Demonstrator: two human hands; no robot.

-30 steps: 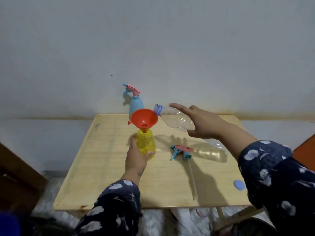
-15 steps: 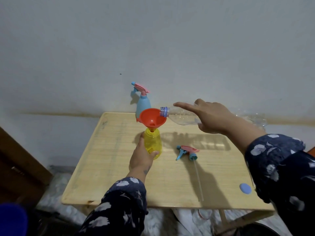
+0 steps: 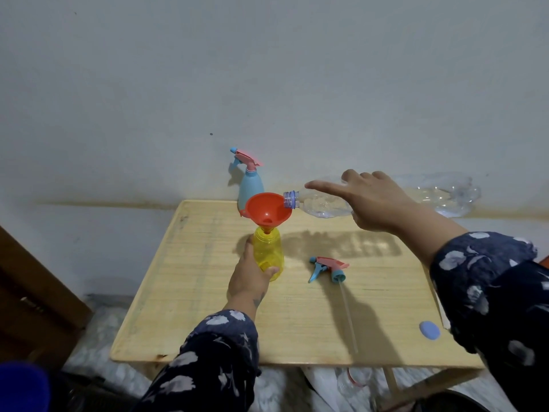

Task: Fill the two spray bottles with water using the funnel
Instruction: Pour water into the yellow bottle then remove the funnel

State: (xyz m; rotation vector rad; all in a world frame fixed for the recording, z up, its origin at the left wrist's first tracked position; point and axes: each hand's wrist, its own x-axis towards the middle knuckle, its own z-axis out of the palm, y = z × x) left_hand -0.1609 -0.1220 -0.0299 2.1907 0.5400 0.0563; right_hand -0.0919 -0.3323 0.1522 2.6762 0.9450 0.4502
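Observation:
A yellow spray bottle (image 3: 269, 252) stands uncapped on the wooden table (image 3: 297, 307), with a red funnel (image 3: 269, 211) seated in its neck. My left hand (image 3: 248, 276) grips the yellow bottle's body. My right hand (image 3: 377, 200) holds a clear plastic water bottle (image 3: 320, 205) nearly level, its mouth at the funnel's right rim. A blue spray bottle (image 3: 251, 185) with a pink trigger head stands behind the funnel by the wall. A loose pink and blue trigger head (image 3: 328, 267) with its dip tube lies on the table.
A blue bottle cap (image 3: 429, 330) lies near the table's right front corner. A dark wooden piece of furniture (image 3: 32, 292) stands at the left. The white wall runs right behind the table.
The water bottle's rear end has risen from tilted to nearly level, keeping its mouth at the funnel's rim. My left hand has stayed on the yellow bottle.

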